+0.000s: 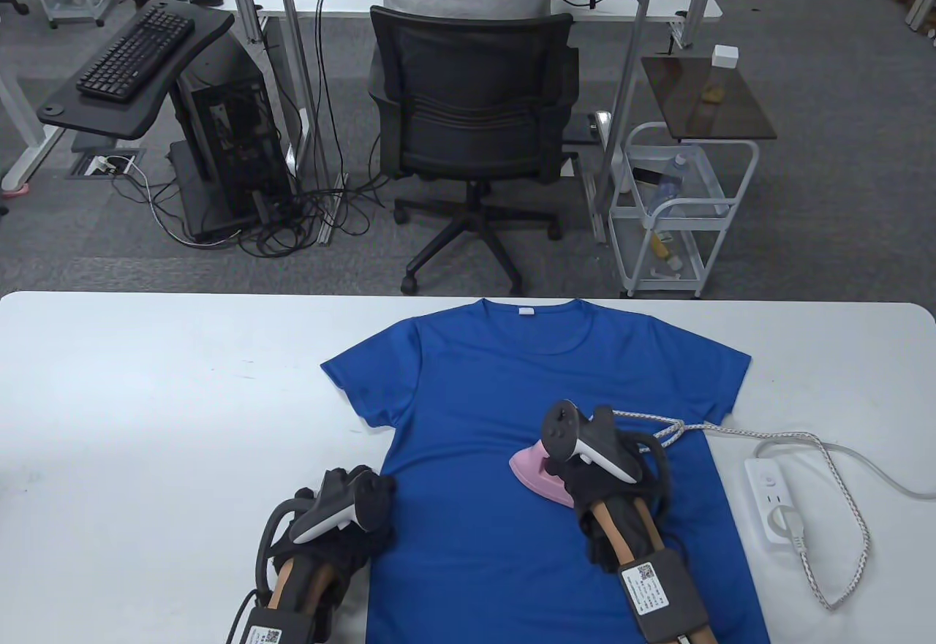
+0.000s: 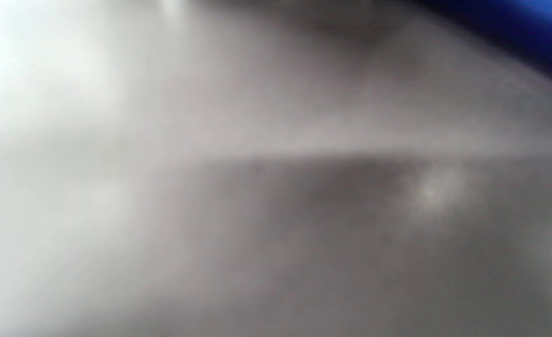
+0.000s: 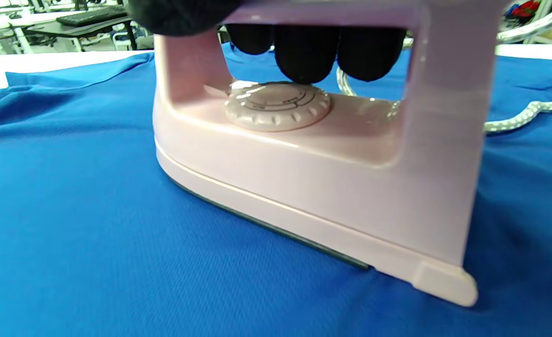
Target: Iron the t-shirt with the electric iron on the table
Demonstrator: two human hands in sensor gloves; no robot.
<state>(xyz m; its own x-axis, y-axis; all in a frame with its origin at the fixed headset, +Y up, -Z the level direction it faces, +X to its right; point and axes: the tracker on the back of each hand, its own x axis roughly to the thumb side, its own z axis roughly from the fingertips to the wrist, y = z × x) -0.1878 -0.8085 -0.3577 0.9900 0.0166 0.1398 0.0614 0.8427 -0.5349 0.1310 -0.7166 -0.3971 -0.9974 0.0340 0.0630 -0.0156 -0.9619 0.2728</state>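
A blue t-shirt (image 1: 512,410) lies flat on the white table (image 1: 146,395), neck away from me. A pink electric iron (image 1: 537,472) sits sole-down on the shirt's middle. My right hand (image 1: 585,479) grips its handle; in the right wrist view the gloved fingers (image 3: 306,51) wrap the handle above the dial of the iron (image 3: 304,178). My left hand (image 1: 351,505) rests at the shirt's left edge, fingers on the fabric. The left wrist view is a grey blur with a strip of blue shirt (image 2: 528,28) at the top right.
The iron's braided cord (image 1: 841,483) runs right to a white power strip (image 1: 771,501) on the table. Beyond the table's far edge stand an office chair (image 1: 475,125) and a white cart (image 1: 680,213).
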